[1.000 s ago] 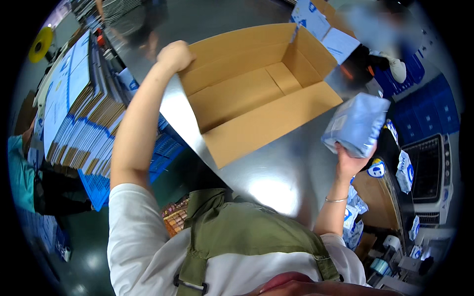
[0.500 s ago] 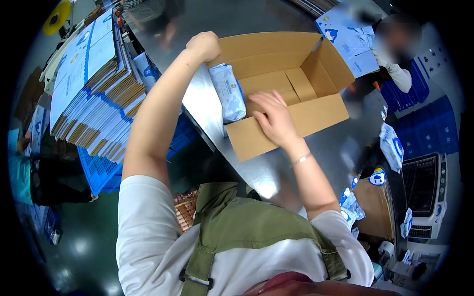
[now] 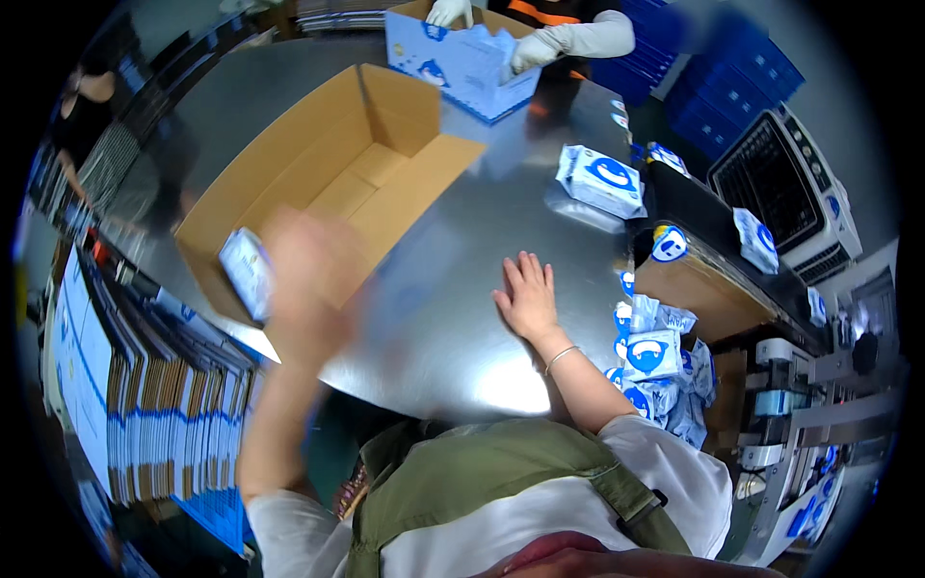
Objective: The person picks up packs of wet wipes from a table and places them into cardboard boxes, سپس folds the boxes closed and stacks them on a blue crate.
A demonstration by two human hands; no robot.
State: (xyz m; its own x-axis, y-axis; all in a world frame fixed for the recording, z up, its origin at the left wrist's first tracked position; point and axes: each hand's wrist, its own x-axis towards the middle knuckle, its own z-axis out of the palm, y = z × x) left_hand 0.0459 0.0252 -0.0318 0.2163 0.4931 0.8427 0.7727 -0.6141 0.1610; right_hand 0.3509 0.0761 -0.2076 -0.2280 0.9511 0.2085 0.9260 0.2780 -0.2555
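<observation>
Person: a green apron over a white shirt fills the lower edge of the head view; both bare forearms rise from it.
Right hand (image 3: 528,295): lies palm down and flat on the steel counter (image 3: 453,337), fingers (image 3: 525,268) straight and slightly spread, closed on nothing; a thin bracelet sits on the wrist.
Left hand (image 3: 306,279): badly blurred, raised at the near edge of the cardboard box (image 3: 328,178); whether its fingers are apart or together cannot be told, nor whether it touches anything.
White packet (image 3: 247,273): a pale blue-and-white soft pack, upright against the box's near left wall, just beside the blurred left hand.
Cardboard box: large, brown, open, flaps folded out, lying on the counter ahead and to the left; its floor is bare apart from the packet at the near wall.
Flat cartons (image 3: 145,405): a dense stack of folded blue-and-white sheets standing on edge at the person's left, below counter level.
Loose packs (image 3: 655,361): a heap of similar blue-and-white packs at the counter's right edge, near the right forearm.
Pack bundle (image 3: 602,178): farther right on the counter, well apart from both hands.
Far side: a co-worker's white-gloved hands (image 3: 535,46) reach into a blue-and-white printed carton (image 3: 462,63).
</observation>
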